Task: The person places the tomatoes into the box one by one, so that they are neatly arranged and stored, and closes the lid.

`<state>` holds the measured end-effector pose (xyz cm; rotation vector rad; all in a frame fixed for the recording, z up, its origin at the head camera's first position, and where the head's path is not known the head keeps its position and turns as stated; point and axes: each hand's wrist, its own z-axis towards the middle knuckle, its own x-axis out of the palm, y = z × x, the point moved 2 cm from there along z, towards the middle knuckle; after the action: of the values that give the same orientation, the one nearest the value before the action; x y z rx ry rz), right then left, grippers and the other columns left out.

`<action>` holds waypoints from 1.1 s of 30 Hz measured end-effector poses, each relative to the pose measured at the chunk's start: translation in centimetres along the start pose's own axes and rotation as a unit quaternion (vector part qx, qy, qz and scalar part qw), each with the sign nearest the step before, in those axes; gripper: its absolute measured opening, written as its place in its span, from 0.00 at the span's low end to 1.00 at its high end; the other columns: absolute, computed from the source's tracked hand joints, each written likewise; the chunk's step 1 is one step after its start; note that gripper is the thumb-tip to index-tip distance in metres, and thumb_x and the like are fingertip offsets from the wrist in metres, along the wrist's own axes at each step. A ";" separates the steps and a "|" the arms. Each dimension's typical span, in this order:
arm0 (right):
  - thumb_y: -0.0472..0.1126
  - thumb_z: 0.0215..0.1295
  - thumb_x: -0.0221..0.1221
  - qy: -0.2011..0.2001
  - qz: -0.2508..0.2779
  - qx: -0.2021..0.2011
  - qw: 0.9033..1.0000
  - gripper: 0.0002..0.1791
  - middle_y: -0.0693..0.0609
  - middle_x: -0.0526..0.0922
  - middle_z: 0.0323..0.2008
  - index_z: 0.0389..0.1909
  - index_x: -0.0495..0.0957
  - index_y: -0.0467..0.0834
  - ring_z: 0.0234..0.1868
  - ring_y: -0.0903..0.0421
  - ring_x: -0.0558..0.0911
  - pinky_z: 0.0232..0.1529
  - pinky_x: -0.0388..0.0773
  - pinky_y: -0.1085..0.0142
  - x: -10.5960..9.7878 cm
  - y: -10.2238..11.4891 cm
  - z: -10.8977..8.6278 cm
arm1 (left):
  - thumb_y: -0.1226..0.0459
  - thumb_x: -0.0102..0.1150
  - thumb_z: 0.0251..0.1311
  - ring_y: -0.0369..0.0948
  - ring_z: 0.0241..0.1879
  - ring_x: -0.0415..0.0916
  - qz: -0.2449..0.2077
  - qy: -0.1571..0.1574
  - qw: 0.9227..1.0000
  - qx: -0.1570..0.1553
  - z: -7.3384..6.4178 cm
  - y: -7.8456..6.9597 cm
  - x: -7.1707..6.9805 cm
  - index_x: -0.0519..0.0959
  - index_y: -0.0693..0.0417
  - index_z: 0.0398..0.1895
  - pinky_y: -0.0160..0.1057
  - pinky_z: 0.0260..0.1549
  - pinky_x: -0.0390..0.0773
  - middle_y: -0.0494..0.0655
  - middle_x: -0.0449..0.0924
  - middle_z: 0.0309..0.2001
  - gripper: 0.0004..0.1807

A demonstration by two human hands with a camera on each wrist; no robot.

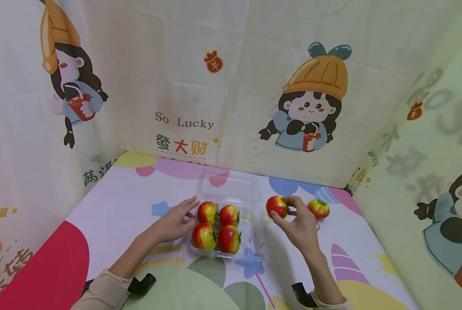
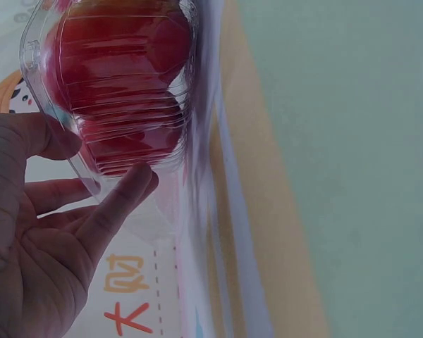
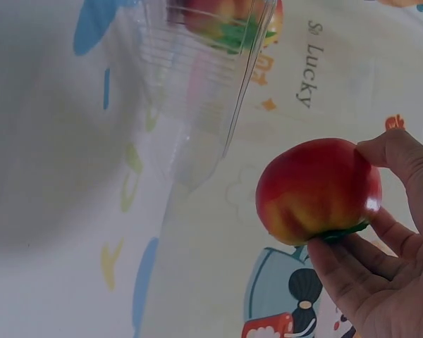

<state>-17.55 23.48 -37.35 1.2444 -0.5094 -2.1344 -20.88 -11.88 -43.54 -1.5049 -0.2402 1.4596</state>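
Inside the clear box [image 1: 253,228] the left hand [image 1: 175,222] grips, four fruits [image 1: 229,239] look sorted, leaving just the right hand's [image 1: 301,224] pinched fruit [image 1: 276,207] and one loose fruit [image 1: 318,209].

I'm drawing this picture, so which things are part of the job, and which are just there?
Part of the job:
left hand, touching the clear plastic box
right hand, holding a red-and-yellow fruit
four similar fruits, inside the box
probably the loose fruit near the right hand

Just there:
patterned tablecloth
printed backdrop
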 end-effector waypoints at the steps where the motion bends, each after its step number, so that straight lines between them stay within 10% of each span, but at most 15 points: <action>1: 0.40 0.53 0.76 0.001 0.001 -0.001 1.000 0.29 0.44 0.85 0.52 0.55 0.77 0.39 0.50 0.47 0.84 0.49 0.86 0.48 0.1 0.1 0.0 | 0.69 0.56 0.65 0.49 0.50 0.85 0.000 0.000 1.000 0.000 0.0 0.0 0.0 0.65 0.72 0.72 0.42 0.46 0.87 0.68 0.59 0.75 0.32; 33: 0.41 0.57 0.74 0.048 0.070 -0.010 0.996 0.26 0.48 0.84 0.52 0.55 0.76 0.42 0.52 0.50 0.84 0.50 0.86 0.53 3.5 1.9 -0.4 | 0.69 0.56 0.65 0.49 0.50 0.85 0.002 -0.002 1.000 0.002 0.1 0.1 0.0 0.66 0.72 0.71 0.42 0.45 0.87 0.69 0.60 0.75 0.31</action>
<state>-17.93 19.74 -38.68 1.2570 -0.5171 -1.9494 -21.03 -11.89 -43.58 -1.4993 -0.2362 1.4661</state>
